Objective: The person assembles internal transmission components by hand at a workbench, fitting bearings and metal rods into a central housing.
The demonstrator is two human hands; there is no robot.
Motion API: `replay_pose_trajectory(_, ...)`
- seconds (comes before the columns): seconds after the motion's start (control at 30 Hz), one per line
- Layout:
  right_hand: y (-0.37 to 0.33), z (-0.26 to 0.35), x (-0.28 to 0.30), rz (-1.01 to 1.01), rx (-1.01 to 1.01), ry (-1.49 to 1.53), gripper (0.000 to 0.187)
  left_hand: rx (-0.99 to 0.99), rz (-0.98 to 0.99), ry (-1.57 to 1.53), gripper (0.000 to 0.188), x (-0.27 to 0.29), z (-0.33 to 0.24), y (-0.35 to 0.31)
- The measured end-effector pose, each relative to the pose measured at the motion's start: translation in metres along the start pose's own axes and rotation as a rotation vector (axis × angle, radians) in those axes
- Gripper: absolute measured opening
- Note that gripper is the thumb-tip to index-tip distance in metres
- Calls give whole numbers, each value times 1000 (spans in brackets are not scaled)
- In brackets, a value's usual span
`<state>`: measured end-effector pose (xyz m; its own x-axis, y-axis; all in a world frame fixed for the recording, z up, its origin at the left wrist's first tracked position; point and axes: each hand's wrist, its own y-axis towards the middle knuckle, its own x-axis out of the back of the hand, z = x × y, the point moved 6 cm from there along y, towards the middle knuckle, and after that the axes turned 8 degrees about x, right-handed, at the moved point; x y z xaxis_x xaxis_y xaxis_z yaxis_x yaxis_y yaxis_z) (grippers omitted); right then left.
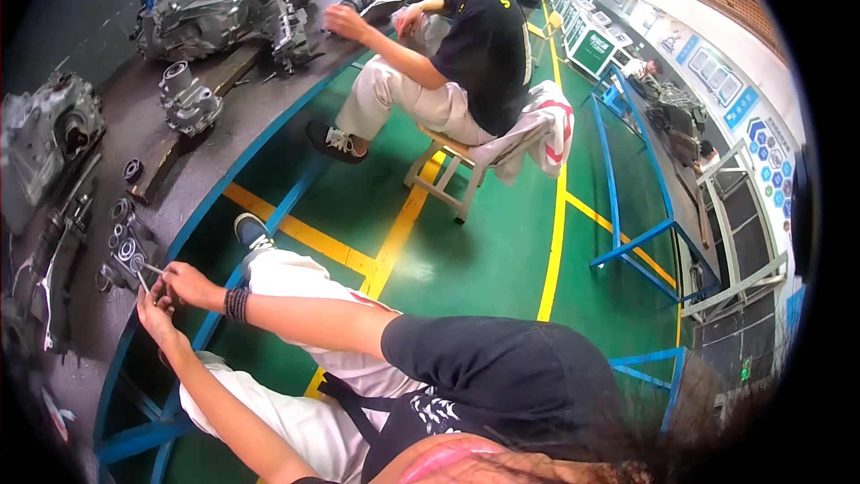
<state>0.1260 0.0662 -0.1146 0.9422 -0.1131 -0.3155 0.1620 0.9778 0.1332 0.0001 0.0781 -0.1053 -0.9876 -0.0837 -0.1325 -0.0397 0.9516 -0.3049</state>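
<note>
On the near left of the bench (90,341), bearing housing (127,253) sits just beyond my hands. L hand (156,315): fingers mostly curled, gripping a slim rod (141,279); R hand (190,287) pinches a 2nd rod (153,269). Tip contact: can't tell. Poss. risk: uneven push, rod slips, bearing gets scratched.

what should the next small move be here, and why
Probably check that the slim rods are well seated before pressing: they run from the right hand and left hand toward the ringed metal part, but contact at their tips is too small to make out.
</note>
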Motion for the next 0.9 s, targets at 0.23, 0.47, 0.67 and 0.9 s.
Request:
replay_pose_trajectory(0.23, -4, 17, -12, 156, -117, 62, 26, -18, -47, -28, 39, 10, -11, -12)
replay_pose_trajectory(0.47, -3, 40, -8, 163, 224, -167, 21, -146, -64, 11, 46, 10, -22, -18)
replay_pose_trajectory(0.67, -6, 49, -15, 202, 146, 37, 26, -270, -65, -14, 46, 11, -32, -25)
replay_pose_trajectory(0.9, -2, 24, -11, 176, -8, -8, 28, -351, -48, 91, 46, 7, -22, -7)
